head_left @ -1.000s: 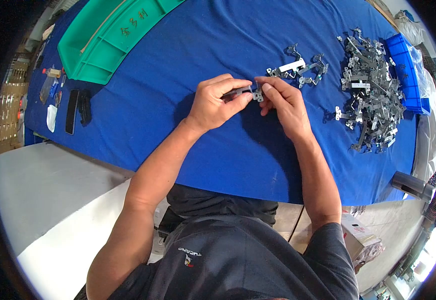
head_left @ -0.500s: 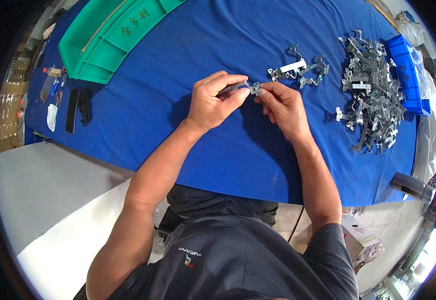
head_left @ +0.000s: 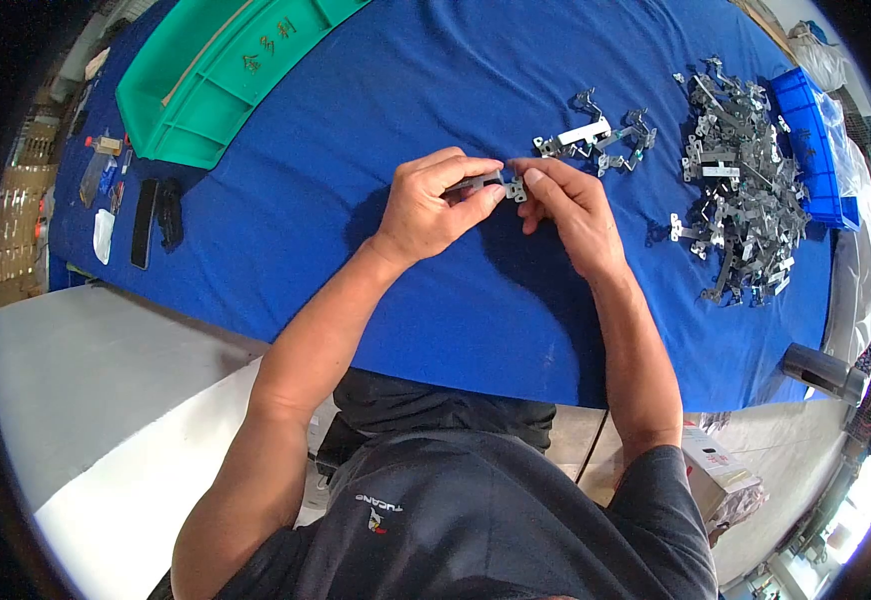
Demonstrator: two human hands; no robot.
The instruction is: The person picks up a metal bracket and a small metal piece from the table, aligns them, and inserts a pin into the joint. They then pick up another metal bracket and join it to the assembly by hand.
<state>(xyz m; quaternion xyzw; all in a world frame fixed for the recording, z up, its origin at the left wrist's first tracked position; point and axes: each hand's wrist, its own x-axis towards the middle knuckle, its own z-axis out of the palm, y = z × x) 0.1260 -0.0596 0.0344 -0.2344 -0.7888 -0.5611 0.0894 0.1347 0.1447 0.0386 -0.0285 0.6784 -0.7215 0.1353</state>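
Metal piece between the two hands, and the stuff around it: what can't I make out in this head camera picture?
All in the head view:
- Metal piece: partly hidden by fingers of the left hand and right hand; one part or two, unclear.
- Heap of metal parts: upper ones hide lower ones.
- Green bin: cut off by the top edge.

**Shiny Metal, Matt Fabric, Smooth Plastic**

The blue cloth [head_left: 436, 330] is seen as matt and softly wrinkled. Bright, reflective metal is mixed with duller grey in the hinge pile [head_left: 746, 190]; similar grey metal is shown by the held hinge [head_left: 518, 190]. The green bin [head_left: 171, 140] and blue crate [head_left: 806, 130] are made of smooth plastic, and glossy, transparent film is seen in the crumpled bag [head_left: 840, 140].
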